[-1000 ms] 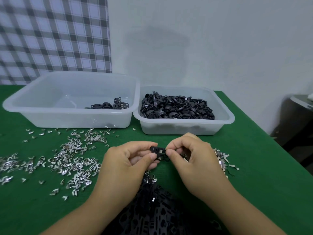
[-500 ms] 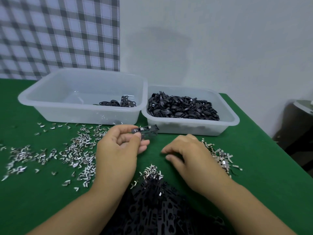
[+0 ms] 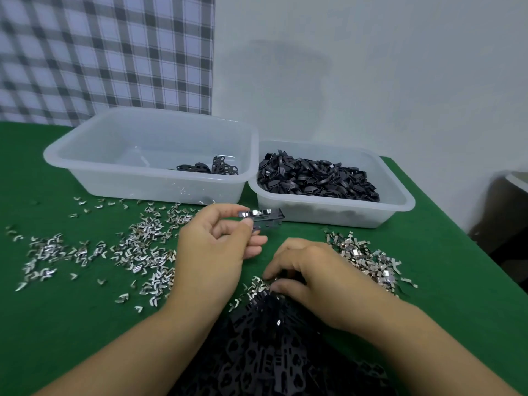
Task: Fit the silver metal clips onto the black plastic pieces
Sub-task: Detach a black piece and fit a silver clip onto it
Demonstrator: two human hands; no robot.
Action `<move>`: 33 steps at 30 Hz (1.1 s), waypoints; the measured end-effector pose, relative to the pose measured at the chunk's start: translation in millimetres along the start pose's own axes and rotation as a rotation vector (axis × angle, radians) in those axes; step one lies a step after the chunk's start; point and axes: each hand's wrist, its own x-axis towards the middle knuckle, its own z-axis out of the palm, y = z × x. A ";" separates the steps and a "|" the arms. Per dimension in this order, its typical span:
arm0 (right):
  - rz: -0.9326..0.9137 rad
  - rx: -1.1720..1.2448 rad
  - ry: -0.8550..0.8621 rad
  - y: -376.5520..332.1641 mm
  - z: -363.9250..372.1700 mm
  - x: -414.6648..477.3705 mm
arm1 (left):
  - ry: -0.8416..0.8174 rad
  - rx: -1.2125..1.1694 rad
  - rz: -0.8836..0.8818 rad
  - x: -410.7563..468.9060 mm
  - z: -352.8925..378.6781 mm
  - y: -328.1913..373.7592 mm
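Right hand (image 3: 310, 270) has dipped onto the small heap of silver clips (image 3: 257, 284) topping the black pile (image 3: 274, 341), fingertips curled; pinching a clip or not, can't tell. Left hand (image 3: 215, 248) pinches the black plastic piece (image 3: 264, 219), long axis left-right, just up-left of it.

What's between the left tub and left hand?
Head view: scattered silver clips on the green cloth lie between the left tub and the left hand.
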 end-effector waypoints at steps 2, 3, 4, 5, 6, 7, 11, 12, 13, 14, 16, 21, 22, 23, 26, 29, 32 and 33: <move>-0.011 -0.013 0.022 3.4 1.1 -1.2 | -0.026 0.011 0.002 -1.4 0.7 -0.3; -0.018 -0.024 0.032 6.4 1.7 -3.2 | -0.036 0.016 0.001 -1.8 1.0 -0.6; -0.022 -0.027 0.052 9.8 2.5 -5.5 | -0.045 0.021 -0.001 -2.3 0.8 -1.0; -0.022 -0.015 0.082 13.4 3.2 -8.3 | -0.054 0.028 -0.004 -2.7 0.8 -1.5; -0.016 0.021 0.123 16.1 3.6 -11.3 | -0.064 0.037 -0.007 -3.2 0.6 -2.1; -0.006 0.070 0.166 17.7 4.0 -13.7 | -0.071 0.050 -0.008 -3.5 0.6 -2.8; -0.004 0.110 0.255 18.1 6.5 -16.5 | -0.082 0.099 -0.007 -3.8 0.8 -6.4; -0.001 0.101 0.256 17.7 7.0 -16.4 | -0.083 0.104 -0.008 -3.8 0.8 -6.8; 0.005 0.096 0.251 17.4 7.4 -16.3 | -0.083 0.107 -0.008 -3.7 0.8 -7.2; 0.010 0.095 0.245 17.0 7.7 -16.3 | -0.084 0.110 -0.009 -3.6 0.6 -7.6; 0.012 0.096 0.252 16.5 8.0 -16.5 | -0.089 0.119 -0.010 -3.3 0.2 -8.2; 0.043 0.164 0.347 16.7 7.4 -18.4 | -0.100 0.128 -0.013 -3.1 -0.2 -8.9; 0.057 0.200 0.360 16.3 7.5 -19.0 | -0.102 0.132 -0.012 -3.2 -0.2 -8.9; 0.069 0.246 0.372 15.7 7.6 -19.4 | -0.103 0.134 -0.011 -3.2 -0.1 -9.0; 0.082 0.354 0.416 13.7 5.3 -19.5 | -0.110 0.129 -0.011 -3.7 0.1 -8.6; 0.065 0.364 0.433 11.3 1.8 -19.3 | -0.125 0.147 0.001 -4.9 0.6 -8.0; 0.042 0.366 0.461 8.4 1.0 -19.1 | -0.131 0.185 0.015 -5.8 1.8 -8.1; 0.038 0.369 0.478 7.8 1.2 -18.9 | -0.134 0.204 0.021 -6.0 2.1 -8.3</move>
